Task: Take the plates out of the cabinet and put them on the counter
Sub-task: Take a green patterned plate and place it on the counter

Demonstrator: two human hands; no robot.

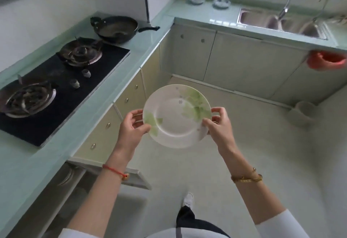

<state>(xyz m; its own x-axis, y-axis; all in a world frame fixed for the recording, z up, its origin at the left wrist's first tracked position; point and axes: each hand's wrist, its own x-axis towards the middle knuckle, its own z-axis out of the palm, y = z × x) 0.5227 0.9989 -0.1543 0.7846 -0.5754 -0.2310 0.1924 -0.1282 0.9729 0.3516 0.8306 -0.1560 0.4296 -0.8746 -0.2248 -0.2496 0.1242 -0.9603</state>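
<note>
A person's left hand (pixel 132 125) and right hand (pixel 217 123) hold 1 white plate with green leaf print (pixel 177 115) over the floor, fingers (pixel 210 123) pinched on opposite rims. Keeping it level, it likely goes on the pale green counter (pixel 90 106), near its front edge, beside the gas hob (pixel 56 87).

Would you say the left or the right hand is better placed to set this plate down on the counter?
Left, probably. The left hand grips the plate on the edge nearest the counter, which runs along the person's left; the right hand is on the far edge.
</note>
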